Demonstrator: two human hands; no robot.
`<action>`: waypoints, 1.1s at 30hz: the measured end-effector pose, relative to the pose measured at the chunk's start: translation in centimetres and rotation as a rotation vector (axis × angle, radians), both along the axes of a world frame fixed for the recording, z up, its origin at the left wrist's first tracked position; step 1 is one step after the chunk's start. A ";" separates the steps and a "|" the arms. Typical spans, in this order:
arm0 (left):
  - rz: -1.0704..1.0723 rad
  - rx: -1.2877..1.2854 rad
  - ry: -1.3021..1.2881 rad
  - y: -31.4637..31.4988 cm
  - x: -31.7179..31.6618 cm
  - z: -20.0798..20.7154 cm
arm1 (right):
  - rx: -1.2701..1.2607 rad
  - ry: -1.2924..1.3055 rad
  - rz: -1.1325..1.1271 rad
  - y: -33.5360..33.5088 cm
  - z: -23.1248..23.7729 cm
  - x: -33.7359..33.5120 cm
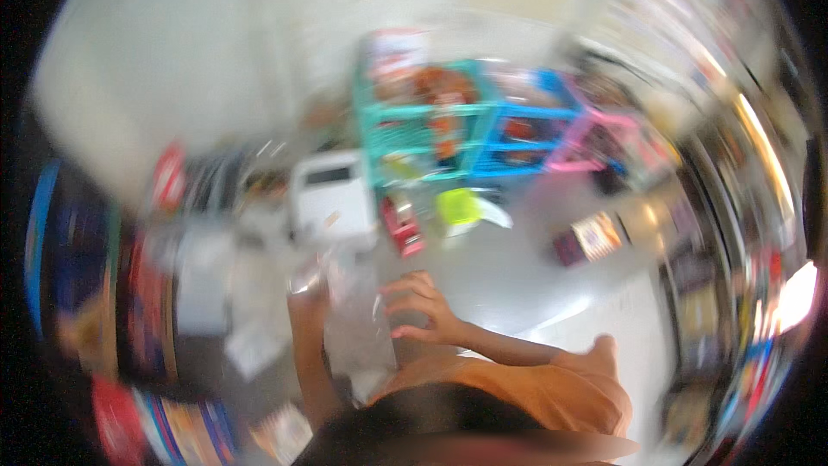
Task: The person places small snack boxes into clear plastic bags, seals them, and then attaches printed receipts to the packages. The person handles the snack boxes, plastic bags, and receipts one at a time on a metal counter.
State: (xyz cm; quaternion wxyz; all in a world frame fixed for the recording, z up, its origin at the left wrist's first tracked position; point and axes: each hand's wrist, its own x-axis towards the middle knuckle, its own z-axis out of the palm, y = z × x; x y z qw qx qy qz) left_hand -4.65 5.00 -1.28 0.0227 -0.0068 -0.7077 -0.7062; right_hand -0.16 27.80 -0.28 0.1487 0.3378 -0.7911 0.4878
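Observation:
The whole view is smeared by motion. My left hand (pixel 307 290) is at a clear plastic bag (pixel 358 319), which hangs down between my two arms; shiny film hides part of the fingers, which seem closed on it. To the right of the bag is my right hand (pixel 423 306), its fingers spread and slightly bent, with nothing in them. Just beyond my hands sits a white device with a dark display (pixel 335 194), perhaps a scale. Beside it lie a small red-and-pink item (pixel 402 224) and a bright yellow-green item (pixel 458 207).
At the back of the shiny table (pixel 509 267) stand a teal basket (pixel 371 142), a blue basket (pixel 526 112) and a pink basket (pixel 569 160) with packets in them. A dark purple package (pixel 588 239) lies to the right. Crowded shelves (pixel 707 311) line the right side.

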 end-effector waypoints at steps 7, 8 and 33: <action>-0.473 -0.321 -0.055 6.6 3.2 -0.2 | -0.420 -0.820 0.044 3.5 -1.7 1.6; -0.477 -0.263 -0.170 6.4 3.2 0.1 | -0.435 -1.054 0.046 3.8 -2.1 2.0; -0.369 -0.527 0.141 9.0 5.8 1.4 | -0.429 -0.547 0.085 2.4 -3.7 3.3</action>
